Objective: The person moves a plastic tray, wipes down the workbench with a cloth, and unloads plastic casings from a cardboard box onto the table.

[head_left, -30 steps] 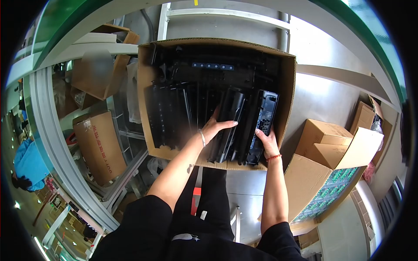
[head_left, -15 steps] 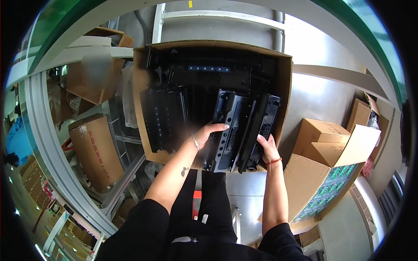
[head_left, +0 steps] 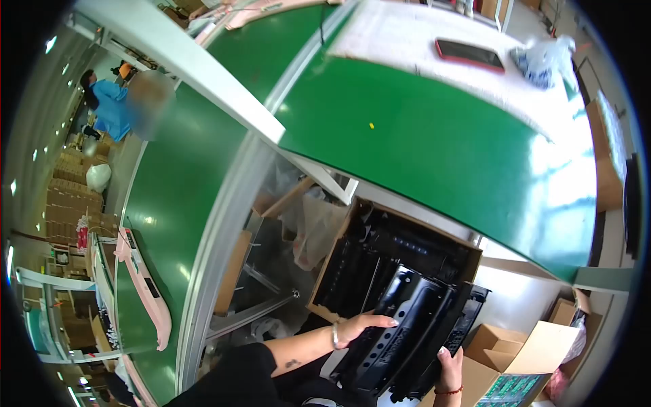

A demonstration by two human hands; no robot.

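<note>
My left hand grips the left side of long black plastic housings, its thumb lying on top beside a row of round holes. My right hand holds their right side, thumb on the upper face. At least two of these housings lie side by side between my hands, tilted. Behind them stands an open cardboard box with more black parts inside. The fingers under the housings are hidden.
A green worktop lies ahead, bearing a phone and a plastic bag. At left, a pink strip-shaped part rests on a green belt. An open carton stands right. A person in blue is far left.
The black housings have been lifted from the box and drawn toward my body, still in both hands. My view has swung up and left, bringing the green worktop into sight.
</note>
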